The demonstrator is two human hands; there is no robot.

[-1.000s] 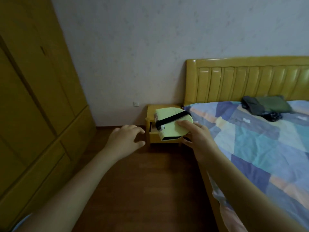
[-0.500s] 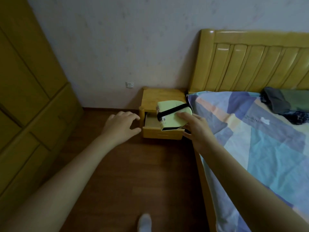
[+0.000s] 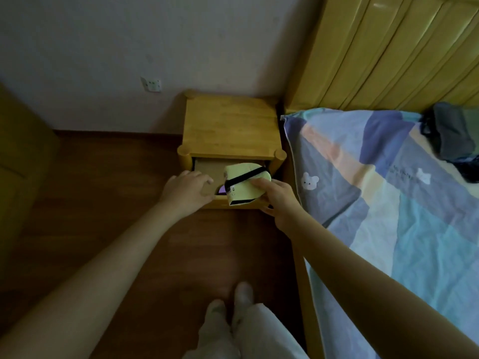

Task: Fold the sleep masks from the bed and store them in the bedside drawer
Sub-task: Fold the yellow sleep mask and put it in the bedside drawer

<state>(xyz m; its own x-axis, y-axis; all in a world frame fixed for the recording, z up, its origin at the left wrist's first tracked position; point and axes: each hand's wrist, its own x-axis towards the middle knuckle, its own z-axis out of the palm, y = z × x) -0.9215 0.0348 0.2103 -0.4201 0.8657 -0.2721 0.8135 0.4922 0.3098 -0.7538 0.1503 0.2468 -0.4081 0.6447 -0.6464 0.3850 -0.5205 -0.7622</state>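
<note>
My right hand point(image 3: 278, 200) holds a folded pale-yellow sleep mask point(image 3: 243, 186) with a black strap, over the right part of the open bedside drawer point(image 3: 207, 168). My left hand point(image 3: 188, 191) rests with spread fingers on the drawer's front edge, holding nothing. A bit of a purple item point(image 3: 222, 189) shows inside the drawer, under the mask. The drawer belongs to a yellow wooden nightstand point(image 3: 230, 125). More dark folded masks or cloth point(image 3: 452, 130) lie on the bed near the headboard, at the far right.
The bed with a patchwork sheet point(image 3: 375, 190) runs along the right, its yellow headboard point(image 3: 388, 47) behind. A wardrobe point(image 3: 20, 156) stands at the left. Wooden floor point(image 3: 103, 203) lies between. My legs and feet point(image 3: 241, 320) show at the bottom. A wall socket point(image 3: 151, 84) sits beside the nightstand.
I have stepped closer and the view has tilted down. Both hands have reached the open drawer, the right one carrying the yellow mask over it, the left one landing on the drawer front.
</note>
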